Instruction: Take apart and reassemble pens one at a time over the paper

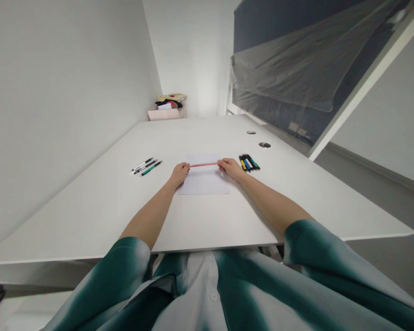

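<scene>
A thin, straight salmon-pink stick [203, 164] stretches level between my two hands, above a white sheet of paper [207, 184]. My left hand [180, 174] pinches its left end at the sheet's left side. At the opposite end, my right hand [230, 168] has its fingers closed on the stick. Whether it is a pencil or something else is too small to tell. Just right of my right hand lies a row of several dark markers [249, 162] with coloured bands. Several pens [146, 166], white, black and green, lie farther off to the left.
The white table [200, 220] runs along a white wall on the left. A pale pink box [163, 114] with cloth-like things piled on top stands at its far end. Two round metal grommets [264, 145] sit near the right edge. A plastic-draped dark panel [286, 69] rises beyond.
</scene>
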Tool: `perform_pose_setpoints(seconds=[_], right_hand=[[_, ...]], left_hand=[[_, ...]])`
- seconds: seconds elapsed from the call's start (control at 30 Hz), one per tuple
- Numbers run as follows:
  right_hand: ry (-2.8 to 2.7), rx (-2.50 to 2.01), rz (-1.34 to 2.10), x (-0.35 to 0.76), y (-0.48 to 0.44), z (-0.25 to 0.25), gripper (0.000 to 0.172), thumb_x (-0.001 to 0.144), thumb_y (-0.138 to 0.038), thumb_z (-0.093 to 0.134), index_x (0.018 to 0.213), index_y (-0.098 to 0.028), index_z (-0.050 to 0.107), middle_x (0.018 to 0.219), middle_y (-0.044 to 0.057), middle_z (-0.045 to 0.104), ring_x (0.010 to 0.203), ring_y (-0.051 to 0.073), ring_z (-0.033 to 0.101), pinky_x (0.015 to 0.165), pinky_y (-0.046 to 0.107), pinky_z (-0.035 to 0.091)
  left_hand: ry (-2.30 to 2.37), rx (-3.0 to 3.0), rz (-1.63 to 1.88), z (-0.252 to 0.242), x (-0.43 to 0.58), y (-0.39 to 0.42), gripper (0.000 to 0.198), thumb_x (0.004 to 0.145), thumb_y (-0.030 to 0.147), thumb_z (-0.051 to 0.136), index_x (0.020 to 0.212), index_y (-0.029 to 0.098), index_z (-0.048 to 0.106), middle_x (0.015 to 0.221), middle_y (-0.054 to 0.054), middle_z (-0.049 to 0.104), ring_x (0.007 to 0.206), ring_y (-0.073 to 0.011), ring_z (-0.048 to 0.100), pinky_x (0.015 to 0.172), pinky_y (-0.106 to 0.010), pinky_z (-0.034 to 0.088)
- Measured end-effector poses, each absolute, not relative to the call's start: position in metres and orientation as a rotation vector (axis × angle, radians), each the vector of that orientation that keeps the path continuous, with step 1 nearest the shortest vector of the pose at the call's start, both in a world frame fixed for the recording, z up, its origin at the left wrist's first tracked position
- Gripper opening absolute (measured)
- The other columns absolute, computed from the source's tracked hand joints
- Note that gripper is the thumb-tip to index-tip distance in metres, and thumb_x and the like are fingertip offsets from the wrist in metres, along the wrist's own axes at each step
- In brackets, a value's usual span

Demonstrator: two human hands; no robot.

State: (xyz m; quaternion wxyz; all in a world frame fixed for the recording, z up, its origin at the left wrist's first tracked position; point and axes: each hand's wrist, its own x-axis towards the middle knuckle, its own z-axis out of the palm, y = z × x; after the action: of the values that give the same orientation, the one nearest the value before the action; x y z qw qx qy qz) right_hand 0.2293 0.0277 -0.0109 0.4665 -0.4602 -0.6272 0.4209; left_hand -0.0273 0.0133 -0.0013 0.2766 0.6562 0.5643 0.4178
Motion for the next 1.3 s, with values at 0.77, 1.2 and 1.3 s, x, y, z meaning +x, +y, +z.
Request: perform_pose_setpoints(seconds=[0.77,1.2,1.3], right_hand=[[-1.634,-1.209,0.948,0.230,0.024,-0.008,0.051,0.080,-0.066,0.055,0.063,-0.018,0.055,0.057,0.000,0.052,0.055,0.012,0.044,0.057,0.026,0.034],[-1.701,-1.264,0.864,0.229,0.017,-0.002,0.052,0.082,-0.064,0.047,0.059,-0.018,0.053,0.054,0.001,0.053,0.056,0.014,0.047,0.060,0.027,0.037],[-1.711,-1.263,0.850,0.228,0.016,-0.001,0.052,0.082,-0.065,0.046,0.058,-0.019,0.053,0.054,0.000,0.052,0.056,0.013,0.046,0.060,0.028,0.037]], left_hand=[[1.548,1.804,1.073,-0.002,-0.027,0.012,0.038,0.092,0.038,0.039,0.060,0.020,0.047,0.055,0.001,0.048,0.058,-0.0148,0.046,0.061,-0.028,0.035],[1.512,1.788,1.153,-0.004,-0.028,0.009,0.046,0.091,0.050,0.042,0.056,0.020,0.047,0.051,0.001,0.047,0.053,-0.0145,0.046,0.056,-0.027,0.035],[1.506,1.801,1.158,-0.001,-0.028,0.007,0.047,0.091,0.050,0.043,0.055,0.020,0.048,0.051,0.001,0.048,0.052,-0.0139,0.045,0.056,-0.027,0.035]])
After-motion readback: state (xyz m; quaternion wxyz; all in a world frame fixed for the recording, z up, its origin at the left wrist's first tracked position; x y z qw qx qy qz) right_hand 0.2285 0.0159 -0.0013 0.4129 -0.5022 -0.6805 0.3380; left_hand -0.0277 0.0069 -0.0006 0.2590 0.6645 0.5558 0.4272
